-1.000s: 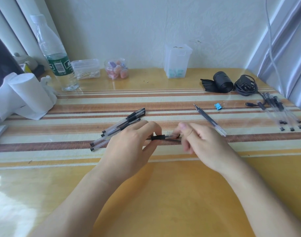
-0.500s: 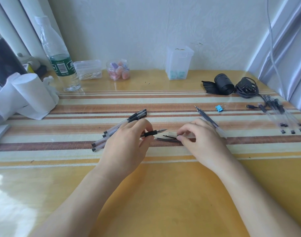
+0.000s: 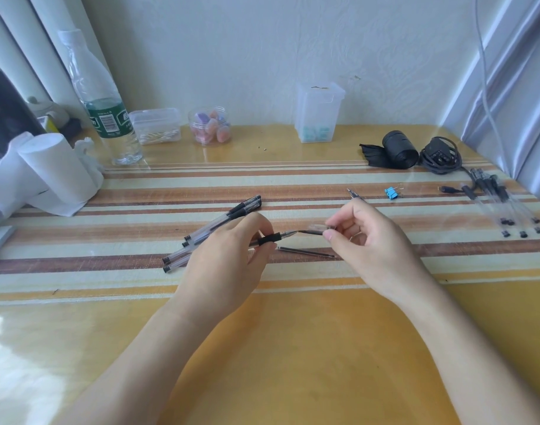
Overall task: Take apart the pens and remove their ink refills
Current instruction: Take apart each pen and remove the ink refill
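While our left hand (image 3: pixel 225 265), gripping a pen (image 3: pixel 270 239), is partly covering spare pens (image 3: pixel 219 223), our right hand (image 3: pixel 372 243) is pinching a clear piece (image 3: pixel 317 226) above a refill (image 3: pixel 305 251).

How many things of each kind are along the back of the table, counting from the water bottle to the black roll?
Water bottle: 1
Clear plastic containers: 3
Black roll: 1
Total: 5
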